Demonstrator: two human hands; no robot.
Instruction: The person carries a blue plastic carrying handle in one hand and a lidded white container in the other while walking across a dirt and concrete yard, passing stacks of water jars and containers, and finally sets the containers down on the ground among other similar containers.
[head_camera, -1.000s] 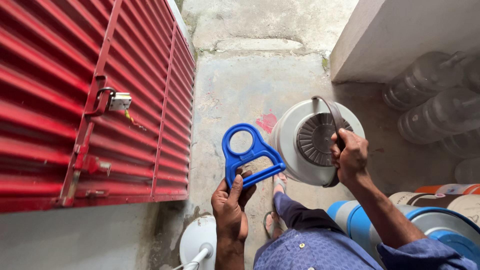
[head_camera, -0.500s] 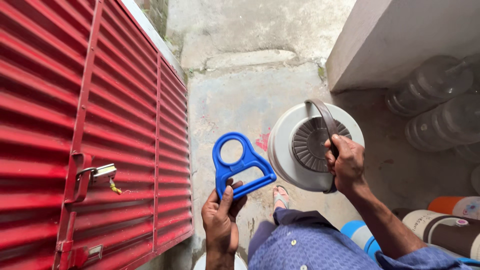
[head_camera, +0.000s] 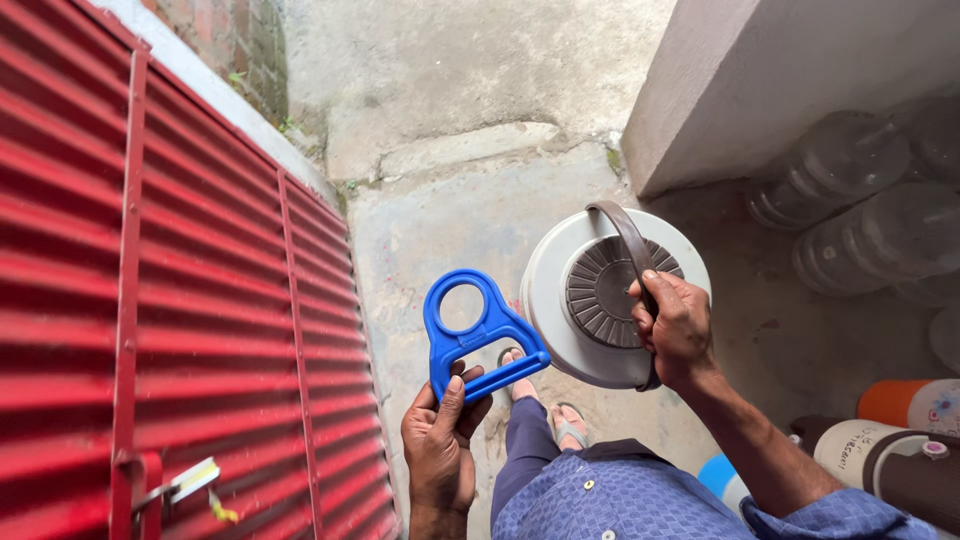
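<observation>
My left hand (head_camera: 440, 440) grips a blue plastic bottle-carrier handle (head_camera: 478, 336) by its lower bar, with the round ring end pointing up. My right hand (head_camera: 678, 322) holds the brown strap handle (head_camera: 625, 240) of a round grey-white container (head_camera: 560, 300), seen from its top with a dark ribbed cap (head_camera: 605, 292) in the middle. The two objects sit side by side at chest height, apart from each other. Below them I see my legs and sandalled feet (head_camera: 545, 400) on the concrete.
A red corrugated metal gate (head_camera: 150, 300) with a latch (head_camera: 185, 482) fills the left. A grey concrete wall (head_camera: 800, 70) stands at the right, with large clear water jugs (head_camera: 860, 210) beneath it. Coloured jugs (head_camera: 900, 430) lie at lower right. Cracked concrete ground (head_camera: 450, 130) stretches ahead.
The view has tilted upward and forward, so the gate latch slid down the frame. Both hands keep their grips and stay nearly the same relative to each other.
</observation>
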